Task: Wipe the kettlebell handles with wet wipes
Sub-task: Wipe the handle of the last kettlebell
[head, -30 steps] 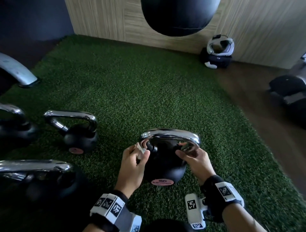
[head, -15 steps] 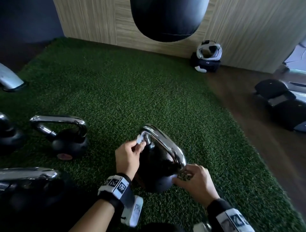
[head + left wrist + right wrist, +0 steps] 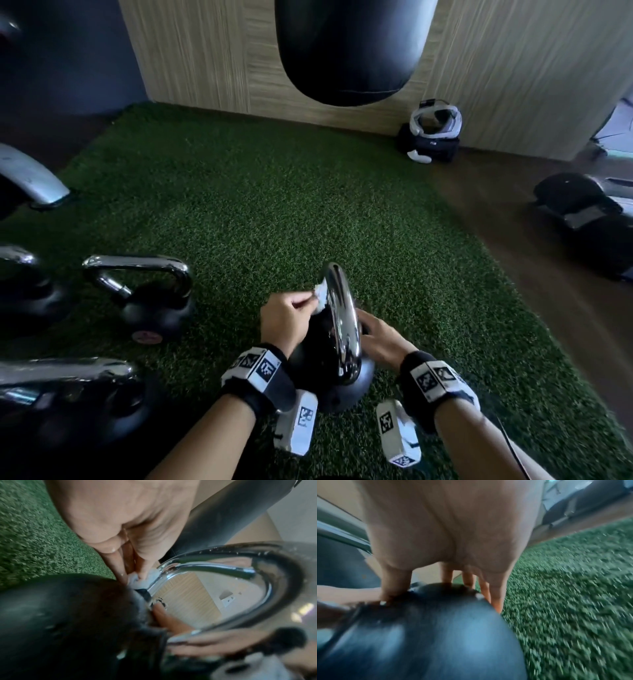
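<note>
From the head view, the black round kettlebell with the chrome loop handle [image 3: 337,318] stands on the green artificial turf [image 3: 274,212], right between the 2 hands, its handle running edge-on away from the person. The left hand [image 3: 286,320] has its fingers curled, pinching a small crumpled white wet wipe [image 3: 320,298] against the left flank of the handle, just past its fingertips. The right hand [image 3: 378,337] lies against the ball's right shoulder below the handle, fingers fairly straight. Further off to the left of the left hand sit other black kettlebells with chrome handles [image 3: 144,287].

From the left wrist view, the thumb and fingers [image 3: 142,566] squeeze the wipe [image 3: 145,580] where the handle [image 3: 214,566] meets the ball. Droplets bead on the chrome, so I'd judge it slick; the wipe is soft and limp and needs a firm pinch.

From the right wrist view, blurred, the right hand [image 3: 447,534] spreads its fingers [image 3: 494,596] over the top of the ball [image 3: 423,635], holding nothing closed. The bell looks heavy and rigid; I'd steady it by the matte ball, not the wet chrome.
</note>
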